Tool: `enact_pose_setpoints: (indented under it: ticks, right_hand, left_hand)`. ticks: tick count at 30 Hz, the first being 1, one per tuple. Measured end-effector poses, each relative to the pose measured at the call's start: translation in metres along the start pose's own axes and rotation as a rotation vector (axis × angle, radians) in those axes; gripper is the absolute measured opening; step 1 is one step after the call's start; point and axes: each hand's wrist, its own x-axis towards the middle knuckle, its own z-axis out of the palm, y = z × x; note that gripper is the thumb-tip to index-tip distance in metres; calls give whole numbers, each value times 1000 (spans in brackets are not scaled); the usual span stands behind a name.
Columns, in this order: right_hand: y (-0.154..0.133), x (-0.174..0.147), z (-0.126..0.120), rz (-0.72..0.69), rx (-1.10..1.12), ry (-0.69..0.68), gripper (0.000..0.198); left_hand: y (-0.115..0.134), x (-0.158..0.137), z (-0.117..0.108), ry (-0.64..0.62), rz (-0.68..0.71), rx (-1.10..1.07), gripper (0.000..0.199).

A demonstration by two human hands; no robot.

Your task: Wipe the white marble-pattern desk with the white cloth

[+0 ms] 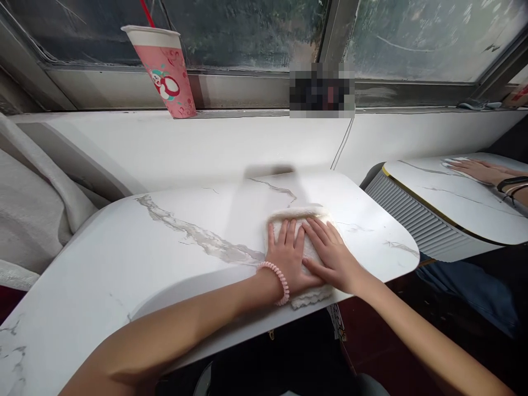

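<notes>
My left hand, with a pink coiled band at the wrist, lies flat on a folded cream-white cloth. Beside it my right hand also presses flat on the cloth, fingers stretched out; the two hands touch or slightly overlap near the thumbs. Under the cloth is a white marble-patterned table with grey veins and rounded corners. The cloth rests near the table's front edge, right of the middle. Its centre is mostly hidden by my hands.
On the window ledge stands a pink paper cup with a red straw. A blurred-out dark object sits farther right. At the right, another person's hands rest on a white cloth on a second table. A grey drape hangs left.
</notes>
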Motion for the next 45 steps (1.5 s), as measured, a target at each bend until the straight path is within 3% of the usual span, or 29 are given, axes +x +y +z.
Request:
enact_pose_setpoints:
  ticks: [7, 13, 25, 32, 41, 45]
  right_hand:
    - [-32, -8, 7, -25, -2, 62, 74]
    - [-34, 14, 13, -31, 36, 49, 70]
    - [-31, 115, 36, 121, -57, -43, 68]
    - [-24, 179, 45, 152, -32, -99, 68]
    - [-27, 245, 67, 66, 30, -43, 66]
    - [-35, 258, 72, 63, 20, -25, 64]
  left_hand:
    - [-4, -30, -6, -9, 23, -2, 104]
    - [-21, -28, -12, -38, -10, 39, 103]
    - [-108, 35, -35, -100, -26, 70, 99]
    - [-156, 69, -45, -63, -83, 76, 94]
    - [-213, 83, -55, 25, -159, 80, 88]
    - [-226, 80, -57, 37, -160, 58, 88]
